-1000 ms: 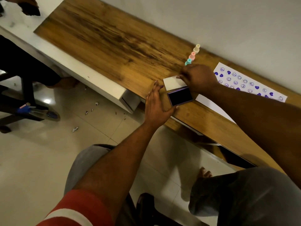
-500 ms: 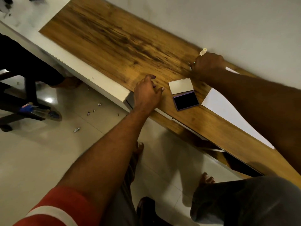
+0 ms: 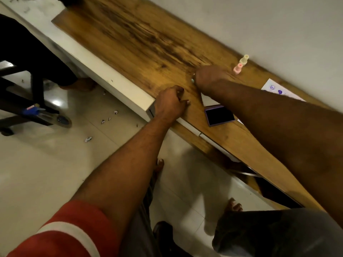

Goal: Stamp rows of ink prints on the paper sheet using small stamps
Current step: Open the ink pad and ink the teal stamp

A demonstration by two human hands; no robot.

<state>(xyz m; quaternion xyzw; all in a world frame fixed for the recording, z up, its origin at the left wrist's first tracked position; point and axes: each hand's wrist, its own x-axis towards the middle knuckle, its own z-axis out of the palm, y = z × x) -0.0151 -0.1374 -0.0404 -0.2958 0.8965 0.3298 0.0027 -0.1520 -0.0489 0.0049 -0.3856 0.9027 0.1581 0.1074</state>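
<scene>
My right hand (image 3: 208,76) hovers over the wooden table (image 3: 141,43), left of the stamp row, its fingers curled round a small teal stamp (image 3: 193,81) whose tip just shows. A cream stamp (image 3: 244,59) and a pink stamp (image 3: 238,68) stand by the wall. The open ink pad (image 3: 220,115) lies near the front edge, its lid hidden by my right forearm. The paper sheet (image 3: 274,88) with purple prints shows only a corner beyond that arm. My left hand (image 3: 170,104) rests on the table edge with loosely curled fingers, holding nothing.
A white desk section (image 3: 104,71) adjoins the wooden top on the left. A dark chair base (image 3: 33,115) and another person's foot (image 3: 81,84) are on the tiled floor, with small paper scraps (image 3: 107,119). The wall (image 3: 259,25) runs behind the table.
My right hand has come away from the stamp row toward the left; the teal stamp no longer stands there. My left hand stays at the table edge.
</scene>
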